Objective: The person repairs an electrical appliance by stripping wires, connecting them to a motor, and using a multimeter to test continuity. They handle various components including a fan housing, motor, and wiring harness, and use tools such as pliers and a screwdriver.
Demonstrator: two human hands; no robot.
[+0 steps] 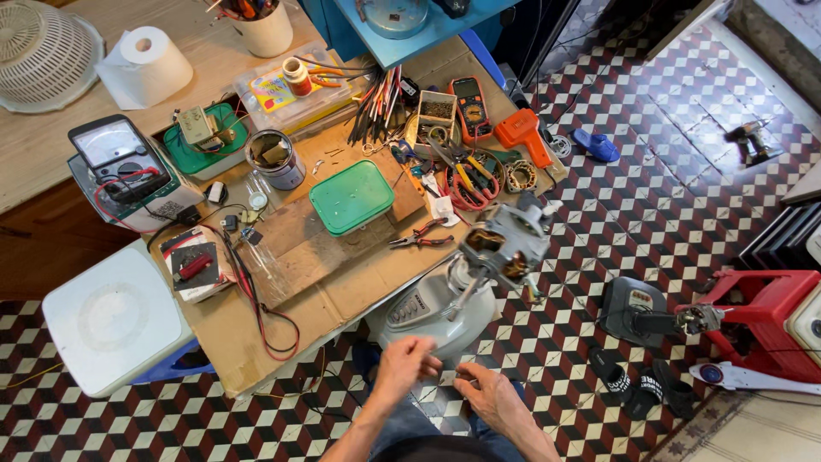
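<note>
Both hands work low in the view, just in front of the fan base [432,312]. The left hand [404,361] has its fingers curled and pinched together on something thin, perhaps a wire; it is too small to tell. The right hand [489,395] lies palm partly up, its fingers [466,373] loosely bent toward the left; whether they grip anything I cannot tell.

The bare motor [505,244] stands tilted on top of the base, which sits at the edge of the cardboard-covered surface [342,295] and hangs partly over the tiled floor [599,197]. A tug on whatever runs from the hands to the base could likely tip the top-heavy motor or drag the base off the edge. The pliers [421,237] lie near the motor and a red lead [272,329] loops over the edge, so a sweeping elbow could snag it and pull things down.
</note>
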